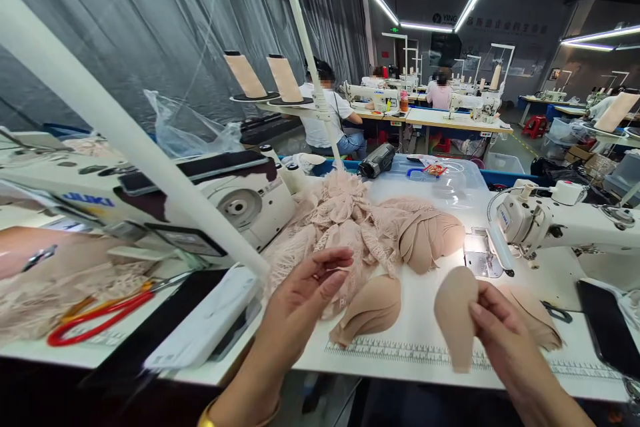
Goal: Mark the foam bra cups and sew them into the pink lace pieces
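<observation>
My right hand (500,330) pinches a beige foam bra cup (454,313) by its right edge and holds it upright above the white table (420,347). My left hand (313,287) is raised near a heap of beige lace fabric (340,220), its fingers curled with the thumb against them; whether it holds a thread or lace edge I cannot make out. Two stacked beige cups (373,307) lie on the table between my hands. More cups (430,233) are piled behind them, and another few (533,313) lie behind my right hand.
A white sewing machine (555,220) stands at the right, a Juki machine (150,193) at the left. Red-handled scissors (95,320) lie at the left front, a black phone (607,327) at the right. A white pole (125,140) crosses the view. Other people sit sewing in the background.
</observation>
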{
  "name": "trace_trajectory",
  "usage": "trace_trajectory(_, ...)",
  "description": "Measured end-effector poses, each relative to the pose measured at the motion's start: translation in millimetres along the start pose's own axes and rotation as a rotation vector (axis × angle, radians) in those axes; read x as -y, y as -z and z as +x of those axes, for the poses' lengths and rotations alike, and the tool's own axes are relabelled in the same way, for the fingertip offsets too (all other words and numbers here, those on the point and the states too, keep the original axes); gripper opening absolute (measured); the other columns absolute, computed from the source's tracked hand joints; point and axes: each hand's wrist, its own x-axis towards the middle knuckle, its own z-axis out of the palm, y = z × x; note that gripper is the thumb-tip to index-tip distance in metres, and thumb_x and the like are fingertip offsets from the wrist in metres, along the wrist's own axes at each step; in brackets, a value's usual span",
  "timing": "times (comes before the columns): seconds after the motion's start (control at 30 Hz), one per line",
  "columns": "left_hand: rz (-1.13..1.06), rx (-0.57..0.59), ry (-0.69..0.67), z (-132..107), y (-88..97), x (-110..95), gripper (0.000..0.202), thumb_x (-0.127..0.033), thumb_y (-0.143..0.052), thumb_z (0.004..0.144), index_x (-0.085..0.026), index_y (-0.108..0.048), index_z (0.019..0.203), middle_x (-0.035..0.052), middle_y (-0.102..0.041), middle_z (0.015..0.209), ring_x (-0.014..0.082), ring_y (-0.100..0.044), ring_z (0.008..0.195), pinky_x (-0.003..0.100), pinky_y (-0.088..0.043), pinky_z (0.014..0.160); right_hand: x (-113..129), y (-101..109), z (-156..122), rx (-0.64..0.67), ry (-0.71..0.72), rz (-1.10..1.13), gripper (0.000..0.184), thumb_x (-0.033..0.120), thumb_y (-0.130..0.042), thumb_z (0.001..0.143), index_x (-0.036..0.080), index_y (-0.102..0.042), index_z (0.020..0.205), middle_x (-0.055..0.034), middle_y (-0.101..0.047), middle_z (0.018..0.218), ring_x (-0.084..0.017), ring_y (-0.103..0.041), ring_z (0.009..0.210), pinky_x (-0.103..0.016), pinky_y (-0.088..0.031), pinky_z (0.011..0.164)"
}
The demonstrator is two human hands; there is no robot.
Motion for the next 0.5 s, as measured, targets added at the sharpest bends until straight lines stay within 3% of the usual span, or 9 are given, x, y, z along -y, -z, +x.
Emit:
trace_trajectory(0.13, 0.560, 0.252, -0.158, -10.8, 4.4, 29.1, 0.056, -0.035, -0.080, 0.084, -0.028, -0.070, 0.138, 0.0115, -0.073, 0.141, 0.0362, -0.072, 0.123, 0.054, -0.061, 0.107, 25.6, 83.4, -22.0, -0.203, -0.003, -0.258, 0.053, 0.063, -0.085, 0.086, 0.025, -0.078, 0.121, -0.0107, -0.079, 0.121, -0.029, -0.073, 0.109, -0.035, -0.060, 0.092)
trace_trajectory(0.23, 0.789, 0.352, -0.340, -20.9, 1.9, 60.2, 0.055, -0.018, -0.066, 0.087, -0.031, -0.071, 0.140, 0.0097, -0.072, 0.145, 0.0347, -0.071, 0.130, 0.051, -0.061, 0.109, 27.2, 129.0, -21.7, -0.300, -0.002, -0.543, 0.060, 0.069, -0.078, 0.087, 0.024, -0.078, 0.127, -0.0114, -0.080, 0.114, -0.031, -0.076, 0.106, -0.035, -0.063, 0.087)
trace_trajectory(0.3, 0.814, 0.326, -0.409, -17.8, 4.9, 73.6, 0.053, -0.023, -0.068, 0.090, -0.034, -0.069, 0.142, 0.0071, -0.074, 0.143, 0.0321, -0.074, 0.124, 0.046, -0.063, 0.106, 19.0, 146.7, -14.9, -0.353, 0.096, -0.779, 0.057, 0.068, -0.072, 0.089, 0.023, -0.080, 0.122, -0.0110, -0.081, 0.104, -0.030, -0.078, 0.098, -0.036, -0.064, 0.083)
trace_trajectory(0.37, 0.814, 0.312, -0.450, -3.2, 9.3, 76.1, 0.056, -0.038, -0.074, 0.092, -0.036, -0.064, 0.147, 0.0054, -0.073, 0.145, 0.0320, -0.074, 0.125, 0.044, -0.064, 0.106, 7.7, 156.5, -5.5, -0.405, 0.252, -0.975, 0.049, 0.063, -0.066, 0.093, 0.023, -0.082, 0.116, -0.0109, -0.081, 0.100, -0.029, -0.078, 0.092, -0.038, -0.065, 0.082)
trace_trajectory(0.43, 0.795, 0.281, -0.503, 21.3, 9.8, 67.6, 0.052, -0.046, -0.070, 0.096, -0.037, -0.064, 0.147, 0.0046, -0.073, 0.146, 0.0318, -0.073, 0.128, 0.043, -0.062, 0.108, -2.2, 161.0, 3.0, -0.442, 0.400, -1.103, 0.042, 0.055, -0.062, 0.097, 0.023, -0.082, 0.115, -0.0112, -0.080, 0.101, -0.028, -0.079, 0.089, -0.038, -0.067, 0.079)
trace_trajectory(0.5, 0.765, 0.269, -0.526, 52.2, 2.9, 51.6, 0.045, -0.043, -0.058, 0.102, -0.036, -0.066, 0.146, 0.0050, -0.073, 0.145, 0.0305, -0.070, 0.132, 0.045, -0.059, 0.113, -7.9, 161.1, 6.9, -0.486, 0.553, -1.178, 0.036, 0.049, -0.060, 0.101, 0.024, -0.081, 0.117, -0.0114, -0.079, 0.102, -0.026, -0.079, 0.085, -0.037, -0.069, 0.074)
